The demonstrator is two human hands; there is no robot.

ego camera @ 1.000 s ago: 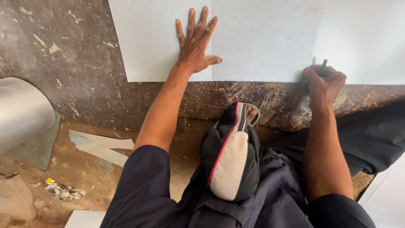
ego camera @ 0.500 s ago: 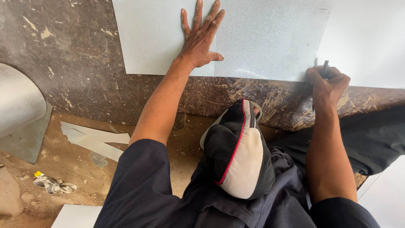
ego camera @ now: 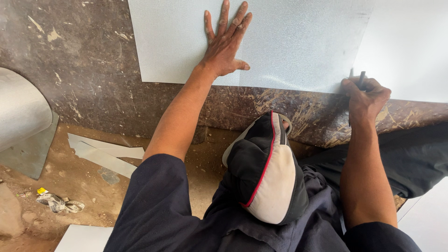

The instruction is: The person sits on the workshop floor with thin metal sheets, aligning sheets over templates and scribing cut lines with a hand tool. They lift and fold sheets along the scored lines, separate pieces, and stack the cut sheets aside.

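Observation:
A pale grey metal sheet (ego camera: 298, 42) lies flat on a dark, scratched workbench (ego camera: 79, 70). My left hand (ego camera: 226, 44) presses down on the sheet with its fingers spread wide. My right hand (ego camera: 364, 95) is closed around a thin dark marking tool (ego camera: 360, 78) at the sheet's near right corner, tip against the metal edge. A black, white and red cap (ego camera: 268, 170) sits between my arms.
A rolled sheet of metal (ego camera: 21, 112) stands at the left edge of the bench. Offcut strips (ego camera: 102, 154) and a crumpled scrap (ego camera: 58, 203) lie on the dirt floor. Another pale sheet (ego camera: 81, 238) shows at the bottom left, one more (ego camera: 427, 219) at the bottom right.
The view has shifted slightly, so the sheet and both hands sit a little higher and further right. My left hand stays flat on the sheet; my right hand keeps its grip at the corner.

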